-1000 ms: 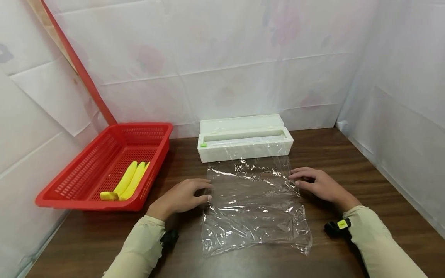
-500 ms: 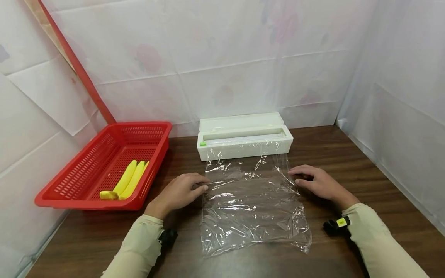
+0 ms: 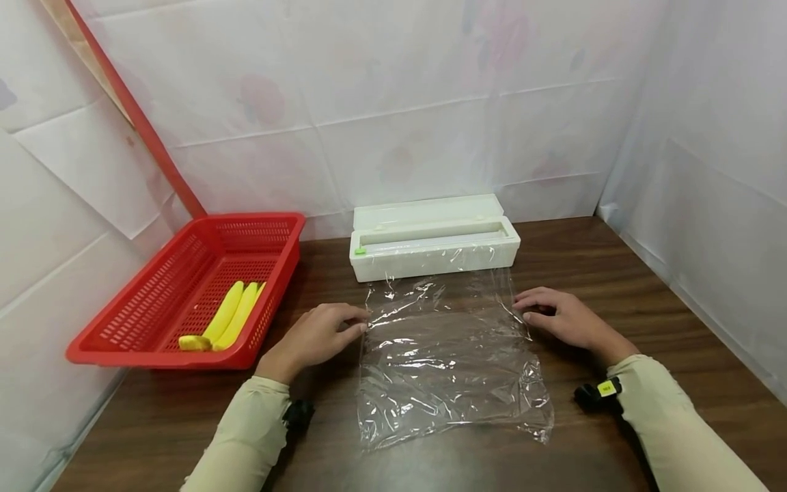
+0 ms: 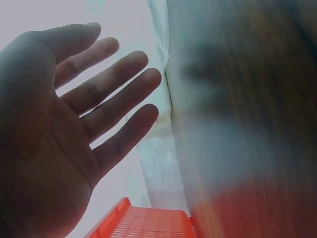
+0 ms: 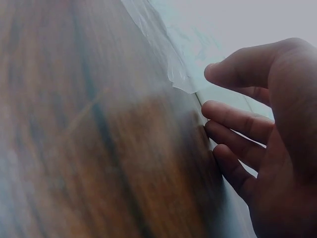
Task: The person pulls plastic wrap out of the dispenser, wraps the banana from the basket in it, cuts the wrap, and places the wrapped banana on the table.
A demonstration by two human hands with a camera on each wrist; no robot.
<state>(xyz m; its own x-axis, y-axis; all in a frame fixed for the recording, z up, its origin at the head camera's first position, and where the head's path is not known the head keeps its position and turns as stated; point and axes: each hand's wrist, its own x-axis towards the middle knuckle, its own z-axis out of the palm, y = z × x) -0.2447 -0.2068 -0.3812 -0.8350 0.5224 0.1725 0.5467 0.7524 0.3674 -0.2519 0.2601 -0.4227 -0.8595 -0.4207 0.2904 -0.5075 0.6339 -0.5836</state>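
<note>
A sheet of clear plastic wrap (image 3: 443,369) lies wrinkled across the table, drawn out over the front of a white wrap dispenser box (image 3: 436,260) whose lid is raised. At the sheet's left edge is my left hand (image 3: 320,338), fingertips right beside the film. The left wrist view shows its fingers spread with an uncovered palm. My right hand (image 3: 565,318) lies low over the table by the right edge of the film, fingers loosely bent. In the right wrist view, the plastic wrap's edge (image 5: 173,64) shows near the thumb, with nothing in the grasp.
To the left stands a red plastic basket (image 3: 178,290) holding yellow bananas (image 3: 230,318). A small green piece (image 3: 360,251) sits on the box's left end. Pale sheeting (image 3: 393,102) walls the brown wooden table (image 3: 615,273) at the back and sides.
Both hands stay beside the film in nearly the same places; the left fingertips have drifted slightly away from me. The wrap and box look unchanged.
</note>
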